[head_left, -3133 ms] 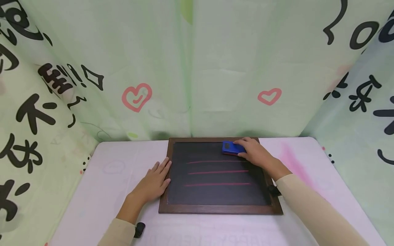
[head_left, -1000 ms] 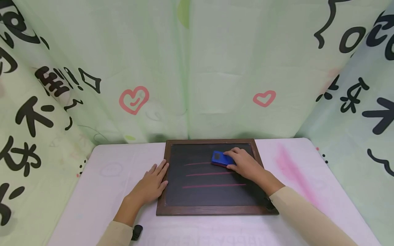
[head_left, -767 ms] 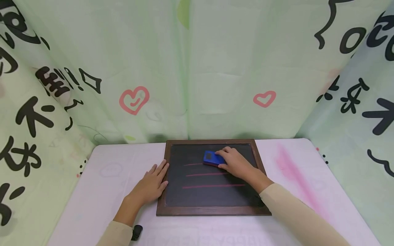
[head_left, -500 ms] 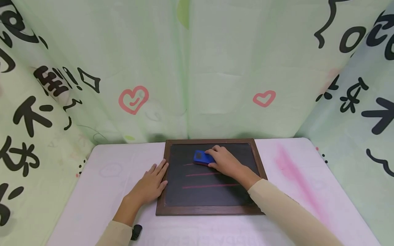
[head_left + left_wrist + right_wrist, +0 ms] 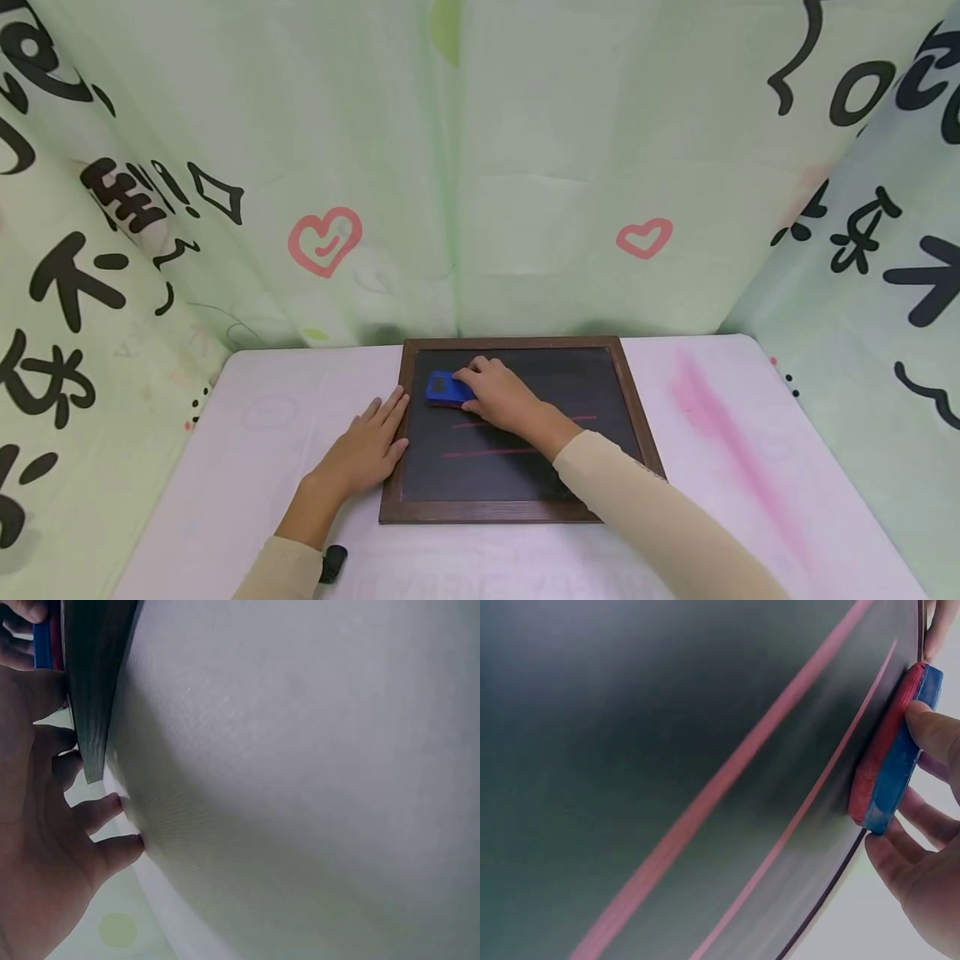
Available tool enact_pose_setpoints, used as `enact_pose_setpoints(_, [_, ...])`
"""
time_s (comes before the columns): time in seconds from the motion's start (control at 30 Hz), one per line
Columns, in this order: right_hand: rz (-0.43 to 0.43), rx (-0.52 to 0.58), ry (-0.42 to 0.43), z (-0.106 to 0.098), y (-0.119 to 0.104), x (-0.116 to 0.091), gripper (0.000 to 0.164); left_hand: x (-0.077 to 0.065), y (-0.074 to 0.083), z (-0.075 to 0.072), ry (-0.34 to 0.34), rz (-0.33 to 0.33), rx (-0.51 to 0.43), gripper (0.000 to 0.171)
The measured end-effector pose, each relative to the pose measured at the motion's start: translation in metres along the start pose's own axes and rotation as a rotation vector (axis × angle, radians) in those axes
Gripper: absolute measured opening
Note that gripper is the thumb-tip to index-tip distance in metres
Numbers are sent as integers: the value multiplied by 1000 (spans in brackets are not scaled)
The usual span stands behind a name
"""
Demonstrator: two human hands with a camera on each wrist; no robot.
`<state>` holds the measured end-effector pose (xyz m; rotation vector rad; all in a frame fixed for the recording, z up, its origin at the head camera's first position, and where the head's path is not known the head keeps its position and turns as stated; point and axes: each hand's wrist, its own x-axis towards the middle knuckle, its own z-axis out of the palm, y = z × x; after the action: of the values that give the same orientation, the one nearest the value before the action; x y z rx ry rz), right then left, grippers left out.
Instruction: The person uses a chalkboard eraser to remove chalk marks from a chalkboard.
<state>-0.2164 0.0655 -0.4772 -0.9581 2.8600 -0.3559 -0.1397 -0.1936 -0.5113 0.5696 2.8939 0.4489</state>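
A wood-framed blackboard (image 5: 600,375) lies on the table, bearing two pink chalk lines (image 5: 491,453) that my right forearm partly covers. My right hand (image 5: 502,396) grips a blue chalkboard eraser (image 5: 442,389) near the board's upper left. In the right wrist view, thumb and fingers pinch the blue back of the eraser (image 5: 896,757), and its red felt faces the board. My left hand (image 5: 367,446) rests at the board's left edge with its fingers straight. The left wrist view has the left hand (image 5: 45,825) against the frame (image 5: 94,705), some fingertips on the table.
A pale cloth covers the table (image 5: 300,417), with a pink smear (image 5: 727,425) right of the board. Pale green curtains (image 5: 525,167) with writing and hearts stand close behind and at both sides. A black wrist device (image 5: 333,564) sits at the left cuff.
My right hand has slid the eraser leftward across the upper board from its right side. The top pink line no longer shows. The left hand has stayed at the frame.
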Motion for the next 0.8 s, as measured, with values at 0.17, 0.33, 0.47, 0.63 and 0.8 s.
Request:
enact_pose_setpoints(0.17, [-40,-25,23,4,-14,5,49,2,0,1,-17,-12,4,68])
enact_pose_setpoints(0.33, [-55,-52,11,6,-23,8,50,1,0,0,-18,-13,6,69])
enact_pose_setpoints(0.47, [-49,-47,5,7,-25,8,51,0,1,-1,-7,-11,8,69])
enact_pose_setpoints(0.63, [-38,-12,-1,7,-21,6,51,1,0,1,-10,-8,11,68])
enact_pose_setpoints(0.8, [-37,8,-9,2,-16,2,51,2,-2,4,-15,-15,17,69])
